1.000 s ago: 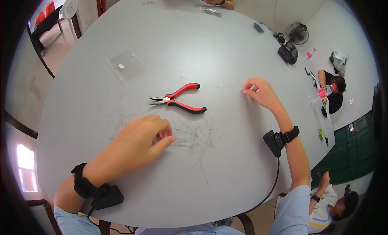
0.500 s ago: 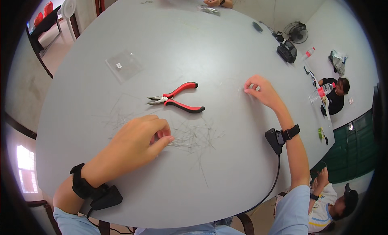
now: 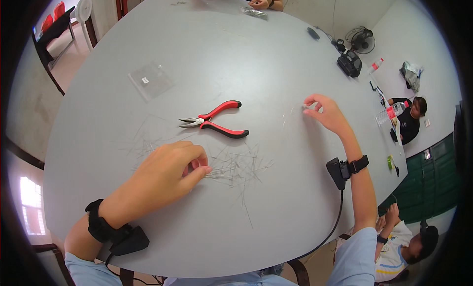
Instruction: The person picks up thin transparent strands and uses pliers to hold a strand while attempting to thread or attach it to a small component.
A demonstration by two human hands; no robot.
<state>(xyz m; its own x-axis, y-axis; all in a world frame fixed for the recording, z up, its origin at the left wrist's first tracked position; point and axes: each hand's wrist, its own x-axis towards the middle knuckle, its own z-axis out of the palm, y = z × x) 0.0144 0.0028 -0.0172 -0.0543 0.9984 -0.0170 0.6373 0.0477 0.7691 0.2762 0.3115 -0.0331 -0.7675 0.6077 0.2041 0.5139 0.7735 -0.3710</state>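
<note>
Worn on the person's head, the left fisheye camera of a side-by-side pair looks down and forward over the broad, smooth, pale grey table (image 3: 290, 207), its near edge close below

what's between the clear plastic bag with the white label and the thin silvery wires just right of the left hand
In the head view, the pliers with red-and-black handles and silvery jaws lie between the bag and those wires.

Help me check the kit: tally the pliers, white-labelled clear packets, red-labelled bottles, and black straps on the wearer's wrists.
Pliers: 1
White-labelled clear packet: 1
Red-labelled bottles: 2
Black wrist straps: 2
Total: 6
</note>
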